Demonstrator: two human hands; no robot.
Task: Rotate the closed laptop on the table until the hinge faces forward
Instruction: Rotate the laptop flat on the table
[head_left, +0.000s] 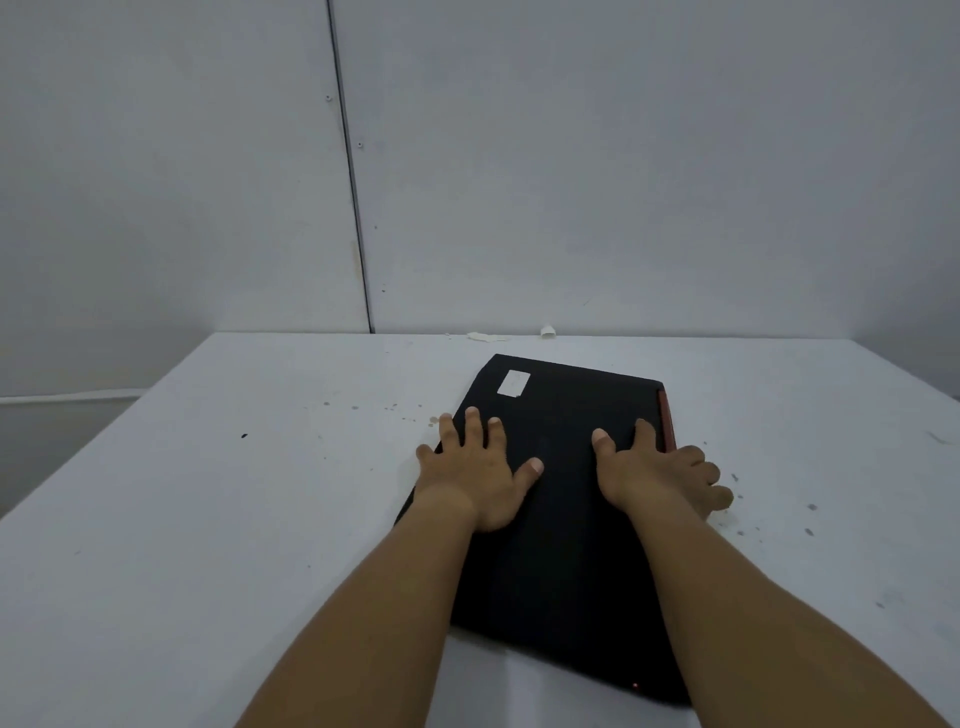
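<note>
A closed black laptop (558, 519) lies on the white table (234, 519), long side running away from me, turned a little clockwise. A white sticker (514, 383) marks its far left corner. A red strip (666, 418) shows along its right edge. My left hand (475, 470) lies flat on the lid at the left edge, fingers spread, little finger over the side. My right hand (657, 475) rests on the right edge, thumb and forefinger on the lid, other fingers curled down over the side. Both forearms cover part of the lid.
The table meets a grey panelled wall (623, 182) just beyond the laptop. Small white scraps (485, 336) lie at the table's back edge. Dark specks dot the tabletop on both sides. The table's left edge drops off at far left.
</note>
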